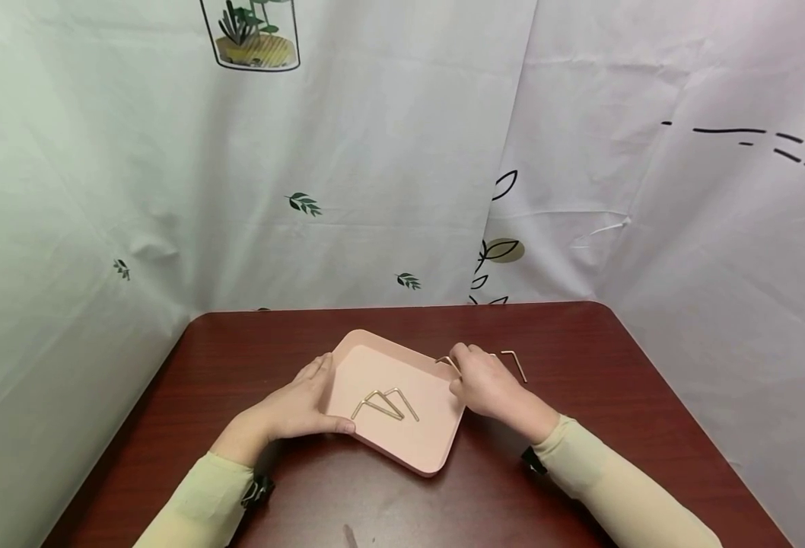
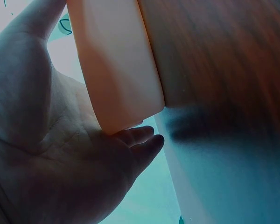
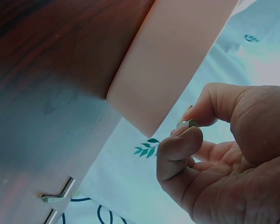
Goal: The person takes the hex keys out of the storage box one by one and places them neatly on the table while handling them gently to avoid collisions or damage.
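A shallow pink tray [image 1: 430, 449] sits turned at an angle on the table, with three gold L-shaped hex keys [image 1: 394, 406] lying overlapped inside. My left hand [image 1: 300, 407] holds the tray's left corner, thumb along the near rim and fingers along the left side. In the left wrist view the tray's outer wall [image 2: 116, 60] rests against that palm. Over the tray's right corner, my right hand [image 1: 486, 380] pinches another hex key [image 1: 449, 363] between thumb and fingers. The right wrist view shows its end [image 3: 189, 123] at the fingertips.
On the dark red wooden table [image 1: 259, 342], a hex key [image 1: 517, 366] lies beyond the right hand, and another is partly hidden behind that hand. White printed curtains [image 1: 375, 152] enclose the table at the back and sides.
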`<control>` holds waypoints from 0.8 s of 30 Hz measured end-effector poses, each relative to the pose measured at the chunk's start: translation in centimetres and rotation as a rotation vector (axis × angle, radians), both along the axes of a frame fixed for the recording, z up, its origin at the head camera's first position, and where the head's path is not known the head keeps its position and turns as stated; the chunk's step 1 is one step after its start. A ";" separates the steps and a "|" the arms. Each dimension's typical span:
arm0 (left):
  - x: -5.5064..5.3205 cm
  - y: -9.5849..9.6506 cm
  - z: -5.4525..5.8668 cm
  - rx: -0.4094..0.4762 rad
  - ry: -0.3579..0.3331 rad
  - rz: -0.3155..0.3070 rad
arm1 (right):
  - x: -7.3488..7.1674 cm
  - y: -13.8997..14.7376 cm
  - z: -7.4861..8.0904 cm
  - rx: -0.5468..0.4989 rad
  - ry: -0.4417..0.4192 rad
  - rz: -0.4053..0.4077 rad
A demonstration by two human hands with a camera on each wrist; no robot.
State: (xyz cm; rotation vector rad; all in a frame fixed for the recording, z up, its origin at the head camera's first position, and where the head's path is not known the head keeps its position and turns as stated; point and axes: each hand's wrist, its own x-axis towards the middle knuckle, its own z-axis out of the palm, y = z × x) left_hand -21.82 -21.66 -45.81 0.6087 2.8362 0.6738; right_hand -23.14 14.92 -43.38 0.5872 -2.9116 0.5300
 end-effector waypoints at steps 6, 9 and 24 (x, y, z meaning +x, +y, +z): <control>0.0 -0.1 0.0 0.010 -0.004 -0.002 | -0.1 0.5 0.1 -0.005 -0.013 -0.014; 0.0 -0.1 0.1 0.014 -0.007 -0.003 | -0.1 0.8 0.1 -0.004 -0.015 -0.025; 0.1 -0.2 -0.2 0.017 -0.008 0.003 | -0.4 2.5 0.0 -0.013 -0.016 -0.043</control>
